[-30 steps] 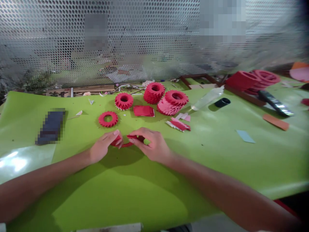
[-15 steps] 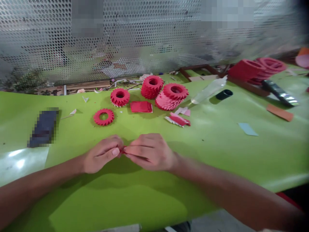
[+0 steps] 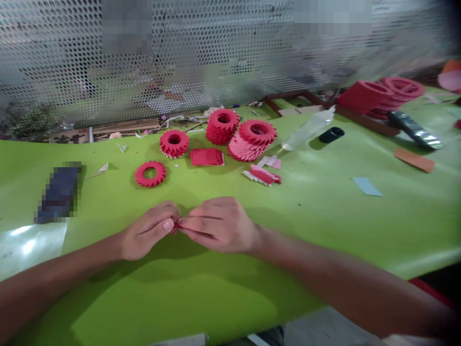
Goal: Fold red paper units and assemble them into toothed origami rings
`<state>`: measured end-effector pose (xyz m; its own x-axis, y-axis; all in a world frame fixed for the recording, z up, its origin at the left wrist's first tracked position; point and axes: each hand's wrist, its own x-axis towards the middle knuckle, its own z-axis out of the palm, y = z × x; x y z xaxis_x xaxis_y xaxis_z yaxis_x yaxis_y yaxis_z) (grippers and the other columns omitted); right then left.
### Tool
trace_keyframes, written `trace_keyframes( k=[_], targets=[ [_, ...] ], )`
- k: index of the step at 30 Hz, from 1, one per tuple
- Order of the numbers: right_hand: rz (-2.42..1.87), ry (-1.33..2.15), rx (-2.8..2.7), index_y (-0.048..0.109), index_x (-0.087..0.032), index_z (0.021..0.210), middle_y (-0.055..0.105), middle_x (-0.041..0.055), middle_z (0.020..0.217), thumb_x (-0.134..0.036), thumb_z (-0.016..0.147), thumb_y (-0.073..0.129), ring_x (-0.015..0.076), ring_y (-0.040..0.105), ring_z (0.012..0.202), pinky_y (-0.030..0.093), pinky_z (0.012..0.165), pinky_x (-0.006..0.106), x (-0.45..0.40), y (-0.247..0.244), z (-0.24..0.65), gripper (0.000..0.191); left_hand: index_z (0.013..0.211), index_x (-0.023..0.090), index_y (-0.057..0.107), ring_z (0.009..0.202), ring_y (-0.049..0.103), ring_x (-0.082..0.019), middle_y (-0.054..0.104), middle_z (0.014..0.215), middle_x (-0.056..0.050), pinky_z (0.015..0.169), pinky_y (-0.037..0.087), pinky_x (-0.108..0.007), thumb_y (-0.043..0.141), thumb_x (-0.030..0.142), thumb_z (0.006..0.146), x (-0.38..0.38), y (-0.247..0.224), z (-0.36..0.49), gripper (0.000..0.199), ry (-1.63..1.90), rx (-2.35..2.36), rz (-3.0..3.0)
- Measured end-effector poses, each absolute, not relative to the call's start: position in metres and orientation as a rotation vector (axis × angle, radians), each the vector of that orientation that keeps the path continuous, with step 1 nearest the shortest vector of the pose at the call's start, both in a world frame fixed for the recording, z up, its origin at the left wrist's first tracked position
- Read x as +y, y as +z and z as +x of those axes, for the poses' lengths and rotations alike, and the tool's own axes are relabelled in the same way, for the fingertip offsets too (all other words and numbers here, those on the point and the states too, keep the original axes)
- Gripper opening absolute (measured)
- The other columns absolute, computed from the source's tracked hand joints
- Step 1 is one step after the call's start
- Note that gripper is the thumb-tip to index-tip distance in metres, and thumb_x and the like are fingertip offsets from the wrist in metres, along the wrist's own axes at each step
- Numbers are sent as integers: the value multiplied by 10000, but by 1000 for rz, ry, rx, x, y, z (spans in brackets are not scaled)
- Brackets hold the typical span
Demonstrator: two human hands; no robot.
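Between my fingertips is a small red paper piece point(image 3: 177, 225), mostly covered. My left hand point(image 3: 151, 230) pinches its left end, thumb on top. Fingers of my right hand point(image 3: 219, 225) press together on its right end. Beyond my hands a flat red toothed paper ring point(image 3: 150, 174) lies on the green table. Behind it sits a thicker red ring point(image 3: 174, 143), beside a pile of red paper rectangles point(image 3: 206, 157). Farther back are a red ring stack point(image 3: 222, 127) and a pink stack with a red top point(image 3: 252, 140). Red and white folded pieces point(image 3: 264, 175) lie in front of these.
A blurred dark object point(image 3: 59, 193) lies at left. At right are a clear bottle point(image 3: 309, 129), a black cylinder point(image 3: 332, 135), blue paper point(image 3: 367, 186), orange paper point(image 3: 414, 160) and large red rings point(image 3: 382, 97). A perforated metal screen point(image 3: 216, 53) stands behind the table point(image 3: 173, 293).
The view has shifted slightly, moving the table objects a little leftward in the picture. Both hands keep nearly the same pose, and the red piece remains between them.
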<state>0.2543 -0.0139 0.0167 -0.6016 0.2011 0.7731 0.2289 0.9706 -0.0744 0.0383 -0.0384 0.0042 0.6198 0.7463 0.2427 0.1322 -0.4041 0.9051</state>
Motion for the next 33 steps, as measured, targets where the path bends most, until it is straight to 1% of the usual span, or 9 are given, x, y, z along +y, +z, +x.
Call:
trace_keyframes(
  k=[7, 11, 13, 18, 22, 26, 33],
  targets=[
    [-321, -103, -2222, 727, -185, 928, 774, -35, 802, -218, 914, 669, 66, 682, 642, 514, 572, 201, -14, 16, 256, 69, 839, 179, 524, 708, 499, -168, 518, 778, -32, 619, 461, -306, 284, 512, 1043, -40, 3, 38, 458, 779, 737, 1858],
    [-322, -99, -2233, 736, -205, 954, 768, -41, 821, -226, 916, 662, 66, 679, 656, 518, 579, 201, -14, 14, 256, 87, 826, 183, 512, 701, 489, -169, 504, 767, -28, 626, 461, -314, 269, 506, 1046, -39, 3, 37, 460, 773, 729, 1864],
    [-314, -95, -2229, 734, -197, 966, 765, -33, 832, -219, 905, 675, 69, 684, 673, 516, 590, 204, -14, 13, 257, 88, 822, 185, 511, 692, 483, -169, 503, 761, -26, 621, 456, -314, 272, 509, 1045, -39, 3, 38, 460, 777, 735, 1864],
    [-292, -73, -2219, 720, -169, 946, 767, -20, 814, -200, 886, 700, 77, 690, 665, 502, 574, 215, -13, 14, 256, 70, 818, 194, 507, 676, 488, -174, 507, 754, -30, 602, 455, -315, 271, 525, 1039, -39, 3, 38, 463, 790, 714, 1861],
    [-285, -44, -2235, 718, -160, 929, 762, -13, 801, -176, 890, 684, 84, 680, 647, 483, 552, 220, -12, 15, 255, 55, 819, 189, 506, 710, 487, -175, 503, 763, -27, 643, 453, -316, 274, 494, 1048, -38, 3, 37, 446, 759, 703, 1922],
    [-266, -30, -2231, 717, -152, 930, 769, 0, 811, -165, 891, 675, 94, 685, 669, 477, 561, 228, -12, 15, 255, 58, 830, 181, 510, 744, 481, -173, 496, 777, -21, 681, 446, -313, 271, 473, 1055, -38, 4, 35, 439, 728, 696, 1960],
    [-279, -76, -2253, 715, -161, 915, 764, -22, 791, -193, 896, 682, 81, 675, 643, 498, 564, 227, -12, 17, 256, 51, 816, 183, 506, 716, 478, -166, 502, 769, -20, 656, 441, -309, 270, 492, 1051, -39, 4, 37, 454, 742, 745, 1897]
  ],
)
